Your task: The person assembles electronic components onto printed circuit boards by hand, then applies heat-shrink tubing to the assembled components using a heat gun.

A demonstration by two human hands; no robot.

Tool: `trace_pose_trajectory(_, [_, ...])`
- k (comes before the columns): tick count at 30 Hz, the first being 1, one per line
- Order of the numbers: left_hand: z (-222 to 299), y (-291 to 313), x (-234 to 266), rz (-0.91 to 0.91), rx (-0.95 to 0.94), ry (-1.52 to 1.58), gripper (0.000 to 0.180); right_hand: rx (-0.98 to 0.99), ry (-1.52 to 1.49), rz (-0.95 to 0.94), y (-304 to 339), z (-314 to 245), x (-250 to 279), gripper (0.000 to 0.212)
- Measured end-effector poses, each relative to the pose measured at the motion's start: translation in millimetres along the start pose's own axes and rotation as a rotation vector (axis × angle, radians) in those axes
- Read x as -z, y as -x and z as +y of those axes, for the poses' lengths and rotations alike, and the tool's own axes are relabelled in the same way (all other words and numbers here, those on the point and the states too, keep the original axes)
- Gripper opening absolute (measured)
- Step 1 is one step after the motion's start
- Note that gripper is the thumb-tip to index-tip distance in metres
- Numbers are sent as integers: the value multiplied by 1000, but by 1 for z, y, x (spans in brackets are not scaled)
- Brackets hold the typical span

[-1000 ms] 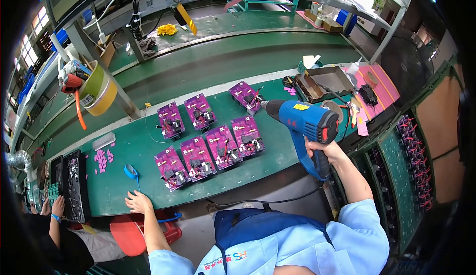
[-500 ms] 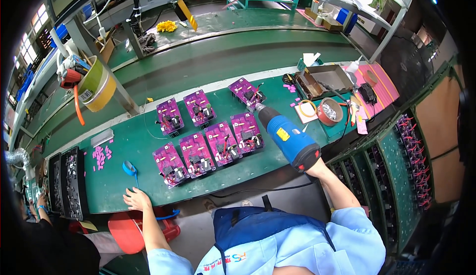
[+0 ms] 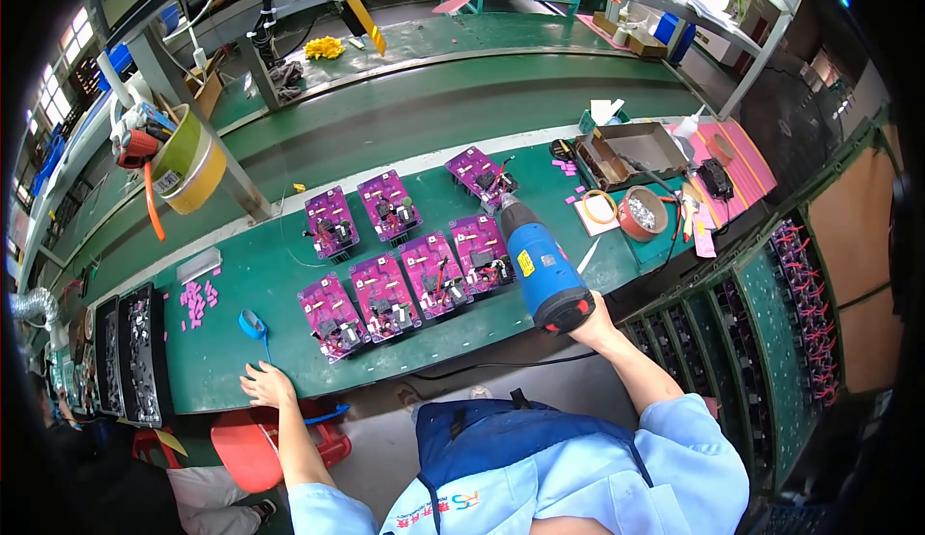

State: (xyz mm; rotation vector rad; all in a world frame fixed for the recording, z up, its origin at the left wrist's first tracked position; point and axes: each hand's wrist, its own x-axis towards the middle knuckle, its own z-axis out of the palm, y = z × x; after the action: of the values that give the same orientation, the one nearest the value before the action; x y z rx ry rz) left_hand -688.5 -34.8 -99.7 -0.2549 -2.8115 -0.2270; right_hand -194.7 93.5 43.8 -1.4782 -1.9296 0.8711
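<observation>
My right hand (image 3: 599, 321) is wrapped round the handle of a blue heat gun (image 3: 541, 263), which has a black rear end and a metal nozzle. Its nozzle points away from me, just above the right end of the purple circuit boards. Closest to it are a tilted far-right board (image 3: 474, 171) and a near-right board (image 3: 478, 246). The other boards (image 3: 381, 289) stand in two rows, carrying dark components. My left hand (image 3: 267, 385) rests with spread fingers on the near edge of the green table (image 3: 226, 366), below a blue wrist strap (image 3: 251, 324), holding nothing.
Small pink pieces (image 3: 196, 302) and black trays (image 3: 143, 357) lie left. At right are a bowl of small parts (image 3: 643, 213), a metal tray (image 3: 650, 154) and a rack of boards (image 3: 771, 342). A red stool (image 3: 246, 448) and a seated person (image 3: 116, 477) are lower left.
The rear of the heat gun and my right hand have swung left, while the nozzle stays near the same boards. My left hand stays put. The person at left has shifted, showing a leg and foot.
</observation>
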Motion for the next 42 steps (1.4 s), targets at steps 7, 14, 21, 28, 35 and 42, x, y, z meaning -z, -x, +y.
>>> trace_pose_trajectory(7, [3, 1, 8, -51, -1, 45, 36, 69, -116, -9, -7, 16, -7, 22])
trace_pose_trajectory(14, [0, 2, 0, 20, -3, 6, 35, 58, -122, 11, -10, 7, -10, 24])
trace_pose_trajectory(21, [0, 2, 7, -13, -7, 27, 36, 53, -173, 33, -7, 16, -14, 26])
trace_pose_trajectory(28, [3, 3, 7, -19, -8, 14, 36, 200, 75, 40, 9, -12, 31, 32])
trace_pose_trajectory(35, [3, 1, 9, -4, -5, 26, 36, -50, -631, -252, -18, -104, 93, 37])
trace_pose_trajectory(42, [7, 5, 12, -27, -2, 58, 36, -275, -641, -430, -83, -152, 72, 32])
